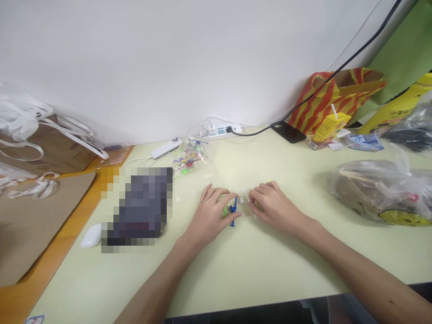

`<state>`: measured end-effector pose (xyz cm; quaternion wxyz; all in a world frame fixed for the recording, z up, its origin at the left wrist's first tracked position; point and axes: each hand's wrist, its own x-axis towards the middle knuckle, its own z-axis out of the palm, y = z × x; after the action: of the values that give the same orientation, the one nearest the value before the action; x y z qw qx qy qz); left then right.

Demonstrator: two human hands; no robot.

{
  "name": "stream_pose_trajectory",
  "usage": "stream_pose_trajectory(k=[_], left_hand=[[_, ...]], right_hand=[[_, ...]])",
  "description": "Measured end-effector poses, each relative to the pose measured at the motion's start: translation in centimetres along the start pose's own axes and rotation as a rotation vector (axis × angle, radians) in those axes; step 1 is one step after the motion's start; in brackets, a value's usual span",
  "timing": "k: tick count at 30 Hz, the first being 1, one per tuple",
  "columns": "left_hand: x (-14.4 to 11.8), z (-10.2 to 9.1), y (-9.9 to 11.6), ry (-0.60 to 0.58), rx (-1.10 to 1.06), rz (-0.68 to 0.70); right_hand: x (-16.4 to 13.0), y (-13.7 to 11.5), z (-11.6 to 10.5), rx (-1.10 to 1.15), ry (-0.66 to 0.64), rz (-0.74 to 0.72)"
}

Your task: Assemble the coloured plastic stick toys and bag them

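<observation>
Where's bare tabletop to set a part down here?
Bare: the table strip between both forearms and the near edge, and the patch between the right hand and the clear bag. Crowded: back edge around the power strip and the left hand.

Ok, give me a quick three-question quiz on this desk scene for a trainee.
1. True or false: the left hand pinches a small blue piece.
2. What lies just beyond the hands? A) clear bag of coloured pieces B) a laptop C) a mug
3. Which side of the table holds the striped paper bag?

Key: 1 true; 2 A; 3 right. The right hand holds a tiny white piece.
</observation>
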<state>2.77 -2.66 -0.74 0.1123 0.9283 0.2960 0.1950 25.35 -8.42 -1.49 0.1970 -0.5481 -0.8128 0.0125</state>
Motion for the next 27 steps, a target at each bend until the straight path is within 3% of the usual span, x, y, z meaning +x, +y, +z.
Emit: stream_pose_trajectory(k=[10, 19, 27], left_hand=[[0.0, 0.3, -0.1, -0.013, -0.008, 0.009], [-0.1, 0.5, -0.1, 0.008, -0.006, 0.031], [-0.1, 0.4, 0.0, 0.027, -0.022, 0.024]], right_hand=[[-0.1, 3.4, -3.4, 0.095, 0.099, 0.056], [-1.2, 7.0, -4.8, 0.075, -0.199, 0.136], [-1.2, 6.6, -4.1, 0.098, -0.242, 0.222]])
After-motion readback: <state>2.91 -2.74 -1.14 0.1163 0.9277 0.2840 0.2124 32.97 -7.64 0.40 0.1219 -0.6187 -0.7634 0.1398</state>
